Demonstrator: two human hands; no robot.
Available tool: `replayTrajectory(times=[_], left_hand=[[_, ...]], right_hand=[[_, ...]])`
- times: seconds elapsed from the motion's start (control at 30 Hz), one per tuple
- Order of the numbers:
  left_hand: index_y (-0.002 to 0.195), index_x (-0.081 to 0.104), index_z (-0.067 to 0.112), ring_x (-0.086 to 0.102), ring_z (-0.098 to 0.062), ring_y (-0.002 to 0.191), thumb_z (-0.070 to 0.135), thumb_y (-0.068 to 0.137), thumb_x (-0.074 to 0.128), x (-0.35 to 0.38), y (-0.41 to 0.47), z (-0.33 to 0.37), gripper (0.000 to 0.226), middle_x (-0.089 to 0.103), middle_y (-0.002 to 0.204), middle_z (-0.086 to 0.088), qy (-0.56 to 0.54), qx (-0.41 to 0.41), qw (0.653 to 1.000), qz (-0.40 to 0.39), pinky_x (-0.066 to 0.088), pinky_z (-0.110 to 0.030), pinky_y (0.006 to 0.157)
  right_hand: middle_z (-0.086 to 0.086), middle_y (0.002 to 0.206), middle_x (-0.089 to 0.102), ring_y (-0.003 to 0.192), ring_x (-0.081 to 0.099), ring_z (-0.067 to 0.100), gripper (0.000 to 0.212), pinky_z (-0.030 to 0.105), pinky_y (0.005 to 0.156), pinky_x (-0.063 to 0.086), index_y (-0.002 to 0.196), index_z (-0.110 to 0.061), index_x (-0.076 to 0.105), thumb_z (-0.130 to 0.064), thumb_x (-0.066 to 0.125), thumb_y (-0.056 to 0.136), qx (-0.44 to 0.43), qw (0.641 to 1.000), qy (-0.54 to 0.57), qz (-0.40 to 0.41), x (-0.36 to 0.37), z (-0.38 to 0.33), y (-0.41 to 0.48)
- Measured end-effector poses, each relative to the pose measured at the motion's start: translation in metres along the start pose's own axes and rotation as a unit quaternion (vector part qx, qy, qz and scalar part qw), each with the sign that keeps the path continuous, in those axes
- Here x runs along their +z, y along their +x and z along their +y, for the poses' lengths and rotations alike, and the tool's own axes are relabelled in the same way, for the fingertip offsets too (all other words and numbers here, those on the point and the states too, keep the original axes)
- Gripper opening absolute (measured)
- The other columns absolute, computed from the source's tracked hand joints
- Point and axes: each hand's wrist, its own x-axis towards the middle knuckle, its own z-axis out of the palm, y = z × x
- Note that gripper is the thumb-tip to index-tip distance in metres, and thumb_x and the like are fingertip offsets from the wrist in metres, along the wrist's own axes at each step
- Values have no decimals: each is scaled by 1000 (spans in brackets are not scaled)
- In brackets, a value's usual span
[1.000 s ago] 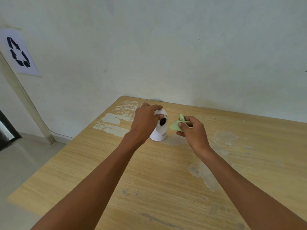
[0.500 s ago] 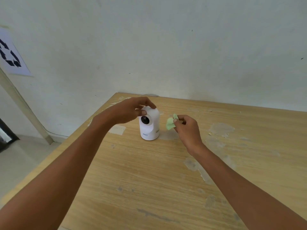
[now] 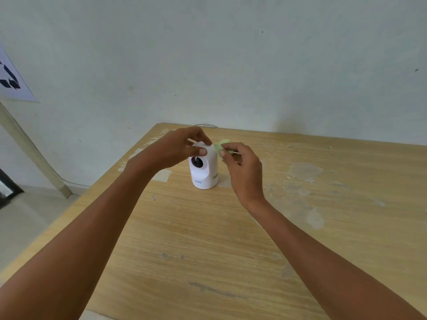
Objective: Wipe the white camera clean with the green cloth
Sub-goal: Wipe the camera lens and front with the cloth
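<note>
Standing upright toward the far left of the table (image 3: 231,239), the camera (image 3: 204,172) is facing near-left, its dark lens showing. Left hand (image 3: 175,151) is curling over the camera's top, thumb and fingertips pressing its dome. Right hand (image 3: 242,167) is pinching the cloth (image 3: 222,144) between thumb and fingers, holding it just beside the camera's upper right side; whether cloth and camera are touching is unclear. Pale worn patches and grey smudges are marking the wood-grain tabletop. A plain whitish wall (image 3: 231,65) is rising behind, with a sign (image 3: 11,82) at far left and pale floor (image 3: 23,222) lying below it
</note>
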Motion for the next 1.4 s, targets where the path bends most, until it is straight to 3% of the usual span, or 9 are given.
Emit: replayTrajectory(times=[0.13, 0.4, 0.63, 0.87, 0.97, 1.07, 1.17, 1.3, 1.4], left_hand=[[113, 71, 25, 65, -20, 118, 25, 93, 73, 1, -2, 0, 20, 69, 128, 3, -11, 1, 1000, 5, 51, -37, 98], [112, 71, 27, 65, -19, 118, 26, 94, 73, 1, -3, -2, 19, 68, 130, 6, -18, -5, 1000, 9, 52, -39, 100], [113, 71, 25, 66, -18, 117, 26, 93, 74, 1, -4, -2, 21, 69, 128, 7, -29, -12, 999, 9, 53, -40, 100], [121, 60, 24, 65, -19, 115, 24, 93, 74, 1, -4, -2, 31, 64, 127, 3, -35, -18, 999, 9, 55, -33, 88], [122, 55, 17, 64, -18, 116, 23, 90, 77, 2, -5, -4, 39, 63, 127, 1, -66, -31, 997, 17, 54, -27, 83], [125, 50, 14, 63, -20, 117, 22, 90, 78, 3, -5, -5, 45, 63, 128, -1, -83, -38, 996, 20, 54, -28, 84], [128, 47, 13, 62, -19, 115, 21, 91, 76, 4, -6, -2, 48, 60, 129, -1, -70, -30, 997, 19, 54, -25, 83], [124, 51, 13, 63, -20, 114, 23, 91, 77, 5, -7, -3, 43, 61, 127, 0, -73, -27, 997, 29, 53, -25, 82], [119, 54, 17, 65, -21, 114, 23, 89, 78, 7, -7, -5, 38, 64, 126, 0, -70, -31, 996, 44, 52, -27, 83]], right_hand=[[-1, 98, 68, 92, 64, 9, 8, 19, 78, 54, 98, -10, 69, -5, 65, 92, -46, 998, -43, -24, 9, 4, -11], [-4, 90, 63, 81, 54, 1, 13, 14, 70, 38, 87, -12, 63, 1, 65, 86, 66, 984, -97, -131, 3, 31, -24], [-1, 100, 63, 88, 57, 9, 15, 15, 74, 46, 102, -11, 61, -6, 67, 90, -14, 998, -26, -50, 5, 3, -18], [-9, 104, 67, 93, 61, 7, 22, 14, 76, 46, 114, -15, 62, -9, 65, 94, 70, 993, -44, -84, 3, 12, -19], [-12, 106, 66, 97, 61, 2, 25, 6, 78, 46, 118, -15, 62, -7, 64, 94, 34, 998, -19, -50, 5, -6, -7], [-6, 114, 69, 100, 63, 7, 28, 11, 81, 47, 124, -16, 62, -7, 58, 97, -13, 997, -38, -69, 11, -21, 7], [-3, 113, 73, 101, 66, 9, 29, 14, 81, 48, 121, -18, 67, -6, 51, 100, -64, 990, -72, -102, 15, -21, 7], [-5, 123, 69, 112, 62, 4, 28, 7, 90, 44, 119, -13, 69, -5, 51, 100, -65, 994, -65, -64, 14, -14, -6], [-4, 115, 69, 104, 62, 6, 22, 9, 83, 45, 115, -11, 66, -4, 54, 98, -27, 997, -58, -50, 11, -4, -14]])
